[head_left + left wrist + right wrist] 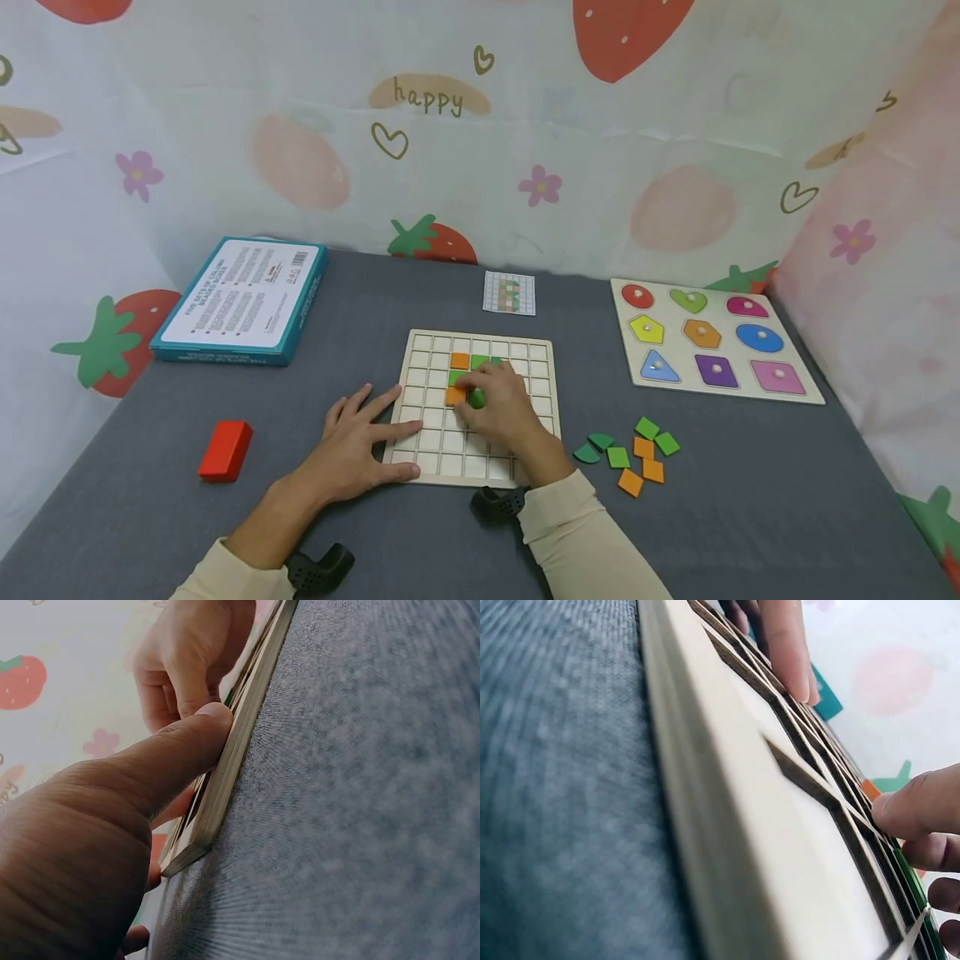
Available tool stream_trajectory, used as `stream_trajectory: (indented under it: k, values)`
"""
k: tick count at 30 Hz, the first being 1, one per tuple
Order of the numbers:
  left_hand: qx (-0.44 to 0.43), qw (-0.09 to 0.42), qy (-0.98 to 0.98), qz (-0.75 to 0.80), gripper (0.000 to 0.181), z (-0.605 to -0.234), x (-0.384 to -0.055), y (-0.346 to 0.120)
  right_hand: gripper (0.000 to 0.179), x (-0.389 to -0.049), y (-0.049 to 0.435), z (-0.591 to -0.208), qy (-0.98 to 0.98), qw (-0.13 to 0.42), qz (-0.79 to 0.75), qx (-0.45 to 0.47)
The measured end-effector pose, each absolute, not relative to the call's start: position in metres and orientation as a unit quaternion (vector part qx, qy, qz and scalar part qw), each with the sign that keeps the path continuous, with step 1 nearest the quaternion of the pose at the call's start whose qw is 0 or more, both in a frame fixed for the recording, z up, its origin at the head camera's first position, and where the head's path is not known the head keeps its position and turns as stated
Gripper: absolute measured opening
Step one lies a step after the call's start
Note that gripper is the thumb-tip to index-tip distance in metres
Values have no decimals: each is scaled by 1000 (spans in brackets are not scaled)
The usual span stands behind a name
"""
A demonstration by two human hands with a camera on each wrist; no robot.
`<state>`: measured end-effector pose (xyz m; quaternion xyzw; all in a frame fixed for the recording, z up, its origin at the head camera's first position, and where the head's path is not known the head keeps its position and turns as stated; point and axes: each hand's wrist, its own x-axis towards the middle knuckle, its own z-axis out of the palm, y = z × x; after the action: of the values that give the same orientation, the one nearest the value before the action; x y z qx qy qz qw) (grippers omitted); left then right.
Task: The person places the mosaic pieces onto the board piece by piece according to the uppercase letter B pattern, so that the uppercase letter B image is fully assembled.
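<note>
My right hand [501, 407] bends over the wooden grid board [427, 462], thumb and index fingertips at an orange square tile [454, 396] that they seem to pinch at its cell. Between those two fingers shows a dark green rounded piece [477, 398]. Another orange tile [460, 361] and a light green tile [480, 362] sit in cells just above, partly behind the hand. My left hand [358, 450] lies with spread fingers at the board's left side; in the left wrist view its thumb [187, 739] presses on the wooden edge [225, 787].
Right of the board lie loose green squares [618, 457], orange squares [631, 482] and dark green quarter-rounds [587, 453]. A pattern card [509, 292] is behind the board. Around stand a shape puzzle [652, 333], a teal box [236, 292] and a red block [226, 451].
</note>
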<state>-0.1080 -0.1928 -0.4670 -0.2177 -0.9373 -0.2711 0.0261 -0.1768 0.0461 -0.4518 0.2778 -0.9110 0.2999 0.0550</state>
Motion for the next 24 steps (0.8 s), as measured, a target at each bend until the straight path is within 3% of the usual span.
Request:
stream_trajectory:
  k: [13, 24]
  values:
    - [-218, 33, -937, -269, 61, -467, -109, -194, 25, -178, 44, -451, -916, 70, 273, 284]
    - [-219, 30, -936, -273, 62, -467, -108, -194, 31, -167, 55, -422, -888, 78, 355, 283]
